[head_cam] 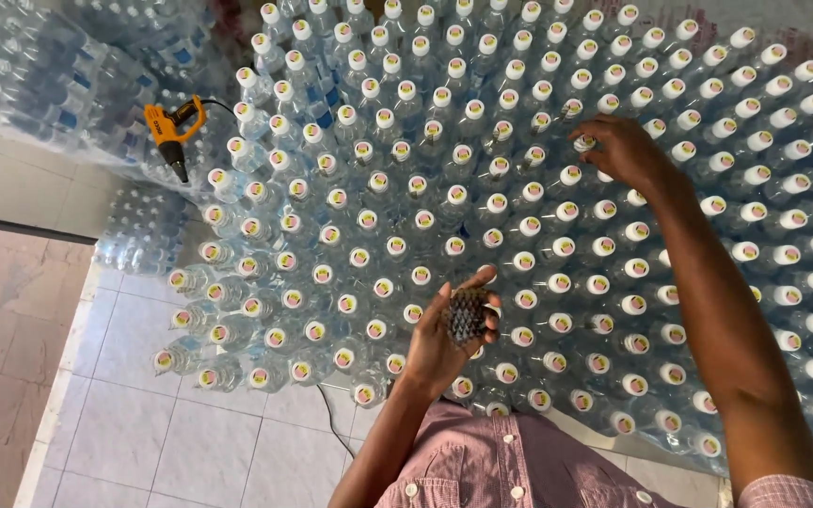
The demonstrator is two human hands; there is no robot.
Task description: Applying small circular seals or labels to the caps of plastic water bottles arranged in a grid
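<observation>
Single head-worn camera, looking steeply down and forward from above the person's chest. It is sitting close over a packed field of capped bottles [482, 188], which is filling most of the frame. Tiled floor [171, 433] is showing at lower left, shirt [510, 461] at the bottom edge. No second view to overlap.

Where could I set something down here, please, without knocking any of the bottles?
The bare tiled floor at lower left, bordered by the bottle block's near edge and the wrapped bottle packs, is free. The block itself is crowded cap to cap, with the left hand holding a stack of seals and the right hand on a cap. The heat gun lies on the packs.
</observation>
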